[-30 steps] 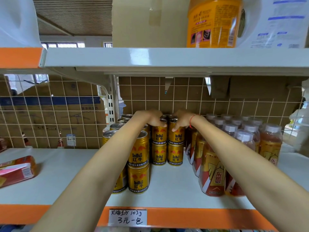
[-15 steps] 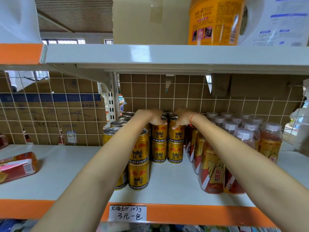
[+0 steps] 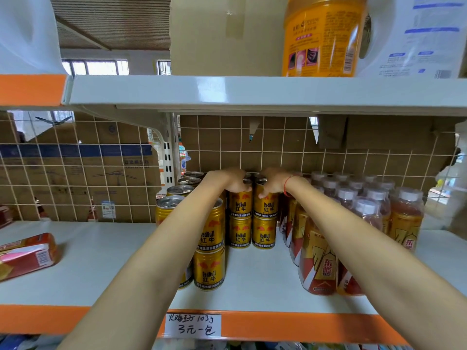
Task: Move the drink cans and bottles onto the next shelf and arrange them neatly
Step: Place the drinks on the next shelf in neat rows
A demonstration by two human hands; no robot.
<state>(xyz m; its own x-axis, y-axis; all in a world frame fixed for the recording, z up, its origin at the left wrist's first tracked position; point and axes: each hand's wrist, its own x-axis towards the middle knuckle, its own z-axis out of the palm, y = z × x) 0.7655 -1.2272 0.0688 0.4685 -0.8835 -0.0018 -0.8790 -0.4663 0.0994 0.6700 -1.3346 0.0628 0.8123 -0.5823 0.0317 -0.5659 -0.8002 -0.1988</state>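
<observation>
White shelf [image 3: 106, 261] with orange front edge spans the view, upper shelf [image 3: 252, 92] above it, wire grid back panel [image 3: 353, 152] with cardboard behind. Right side of shelf: block of amber drink bottles [image 3: 366, 223] with white caps, several rows deep, front ones with red-gold labels near the edge. Centre: gold cans [image 3: 209, 248] stacked two high in rows running to the back, left column's tops showing silver lids. Both forearms reach in from the bottom of view to the back stack. Left hand [image 3: 233, 181] curled over the top of the upper left can [image 3: 240, 204], thumb on its front rim. Right hand [image 3: 271, 183], red string on the wrist, curled over the top of the upper right can [image 3: 265, 205] beside it, thumb on its front. Both gripped cans sit on lower cans, side by side and touching. Far left of shelf: red-orange snack packet [image 3: 25, 256] lying flat. Upper shelf holds orange tub [image 3: 321, 39] and white jug [image 3: 417, 36]. Handwritten price tag [image 3: 193, 325] on the front edge.
</observation>
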